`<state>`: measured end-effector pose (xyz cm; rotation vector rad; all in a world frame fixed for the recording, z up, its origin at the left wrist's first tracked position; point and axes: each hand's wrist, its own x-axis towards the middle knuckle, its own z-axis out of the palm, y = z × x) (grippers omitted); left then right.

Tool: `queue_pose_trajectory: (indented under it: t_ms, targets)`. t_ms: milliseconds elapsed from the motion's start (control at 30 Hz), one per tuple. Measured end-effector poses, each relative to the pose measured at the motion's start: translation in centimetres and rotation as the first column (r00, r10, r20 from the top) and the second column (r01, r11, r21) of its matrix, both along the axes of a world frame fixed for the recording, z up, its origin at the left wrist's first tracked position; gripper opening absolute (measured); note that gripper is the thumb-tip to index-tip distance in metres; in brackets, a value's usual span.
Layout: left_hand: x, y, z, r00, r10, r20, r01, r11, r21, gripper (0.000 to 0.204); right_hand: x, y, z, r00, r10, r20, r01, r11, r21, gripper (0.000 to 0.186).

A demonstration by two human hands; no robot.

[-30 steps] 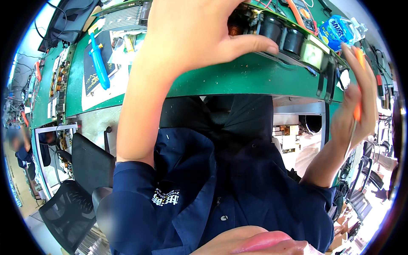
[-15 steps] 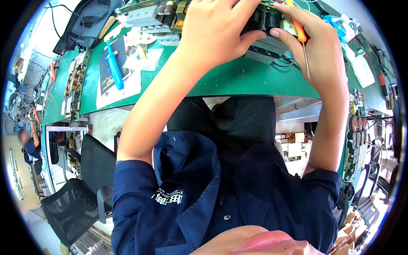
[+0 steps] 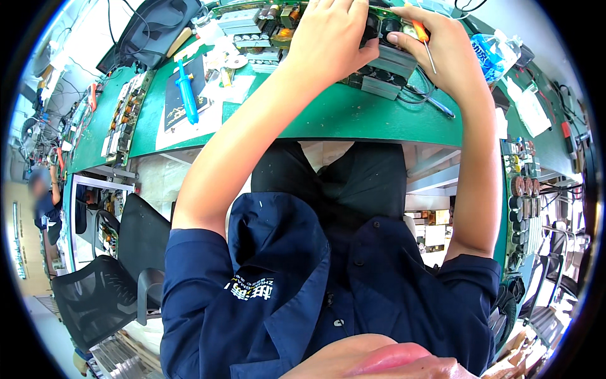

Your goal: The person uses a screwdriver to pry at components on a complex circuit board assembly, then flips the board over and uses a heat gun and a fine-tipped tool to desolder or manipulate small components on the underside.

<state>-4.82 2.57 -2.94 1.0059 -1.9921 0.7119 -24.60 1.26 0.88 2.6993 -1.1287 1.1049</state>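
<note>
Since both hands are at the circuit board [image 3: 390, 26], with its round black components standing between the two thumbs, the job looks to be at the handling and positioning stage, with no fastening under way. The left hand [image 3: 331, 39] lies over the board, fingers out along its far side and thumb at the near side; how firmly it presses cannot be told. The right hand [image 3: 451, 49] seems to pinch the board's right end between thumb and fingers while also carrying an orange-handled screwdriver [image 3: 420, 31], whose shaft points back toward the wearer, away from the board. Components are already mounted; any turning of screws seems to be left, or paused, and whether some are already in cannot be seen.

Just below the grip, on the near side, are grey finned heat sinks [image 3: 396, 62]; whether they belong to the held board is unclear. Nearer the wearer and right of them lies a slim pen-like item [image 3: 442, 108]. Left of the left hand are more heat sinks and components [image 3: 241, 22], then a blue tube-shaped tool [image 3: 186, 95] on a black booklet [image 3: 174, 104]. Beyond the right hand sits a blue package [image 3: 485, 58].
</note>
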Motion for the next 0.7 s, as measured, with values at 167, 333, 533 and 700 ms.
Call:
queue_pose_trajectory:
  t_ms: [167,333,533,700]
  targets:
    - [0.2,-0.6,1.1,0.984,0.025,0.179,-0.041,0.996,0.085,0.037,0.3,0.6,0.7,0.999,-0.033,-0.029,0.033,0.999,0.024,0.038]
    - [-0.4,-1.7,0.8,0.933,0.110,0.343,-0.118,0.993,0.005,0.032,0.0,0.5,0.8,0.997,-0.070,-0.030,0.072,0.996,0.060,0.037]
    - [0.1,-2.1,1.1,0.938,0.067,0.339,-0.092,0.994,0.056,0.031,-0.5,-2.4,-0.8,0.996,-0.030,-0.085,0.023,0.996,-0.081,0.040]
    - [0.8,-1.2,2.9,0.982,-0.025,0.185,-0.027,0.961,0.275,0.034,-0.9,-3.1,-0.9,0.994,-0.004,-0.105,-0.005,0.997,-0.083,0.043]
